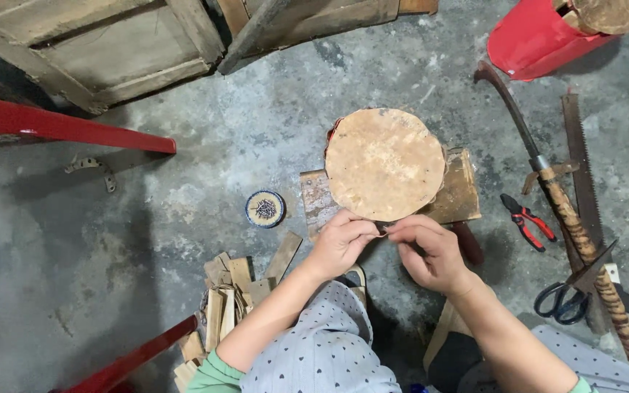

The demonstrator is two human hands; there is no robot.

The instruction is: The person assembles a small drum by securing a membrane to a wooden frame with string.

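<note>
Flanking drum (385,164): pliers (526,220), tin (265,209)

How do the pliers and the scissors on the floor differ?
The pliers have red and black handles; the scissors have dark blue loop handles. The pliers lie apart on bare concrete, while the scissors lie against the long striped-handled blade. Both lie untouched on the person's right, away from the hands.
</note>
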